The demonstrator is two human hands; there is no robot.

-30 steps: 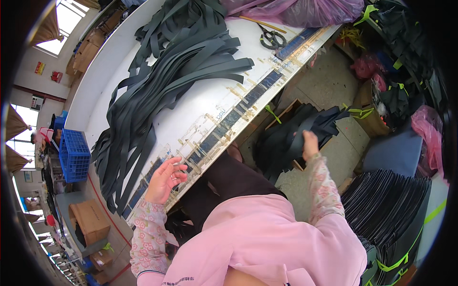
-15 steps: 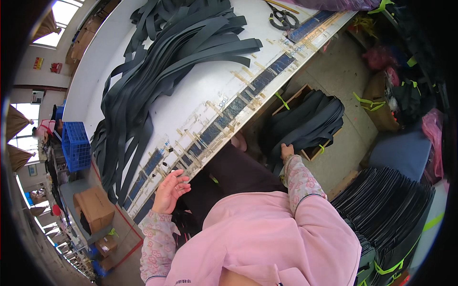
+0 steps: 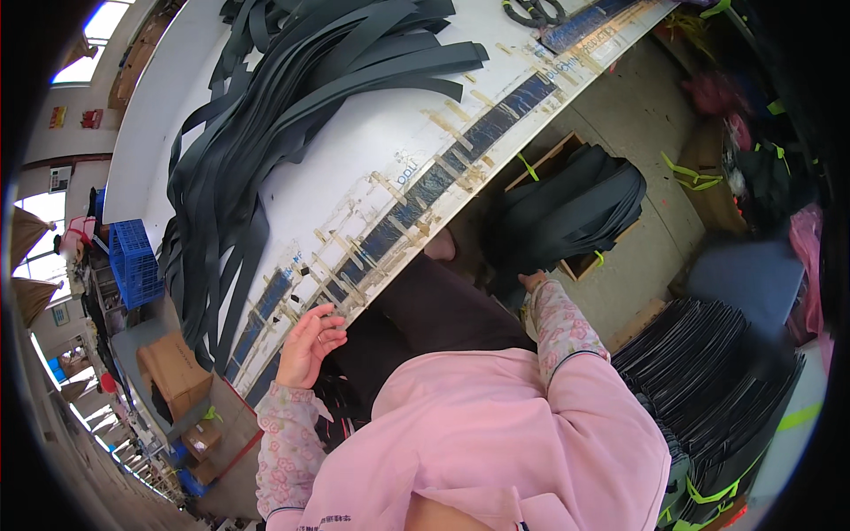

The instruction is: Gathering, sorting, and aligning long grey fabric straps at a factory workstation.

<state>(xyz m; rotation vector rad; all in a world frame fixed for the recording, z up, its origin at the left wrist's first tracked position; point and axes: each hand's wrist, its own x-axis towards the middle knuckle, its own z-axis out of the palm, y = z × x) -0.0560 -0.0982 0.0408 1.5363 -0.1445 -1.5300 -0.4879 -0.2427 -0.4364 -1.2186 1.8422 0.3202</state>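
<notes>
My left hand (image 3: 308,350) is raised at the near edge of the white table, its fingers loosely bent and apart with nothing in them. Down at my right, below the table's height, my right hand (image 3: 533,280) has its fingers closed at the lower end of a bundle of dark grey fabric strips (image 3: 571,203); the fingertips are partly hidden. That bundle lies folded over a wooden crate (image 3: 580,264) on the floor. Across the table (image 3: 354,164) spreads a large pile of similar long strips (image 3: 292,106), several hanging over its left side.
Scissors (image 3: 536,12) lie at the table's far edge, which has worn tape along it. Right of me stands a tall stack of black sheet-like pieces (image 3: 708,380), with a grey-blue panel (image 3: 744,283) behind. To the left are a blue plastic crate (image 3: 135,264) and a cardboard box (image 3: 174,372).
My right hand has shifted slightly down from the folded bundle's front. My left hand has moved slightly left and stays empty. The view has shifted a little, and the scissors sit higher in it.
</notes>
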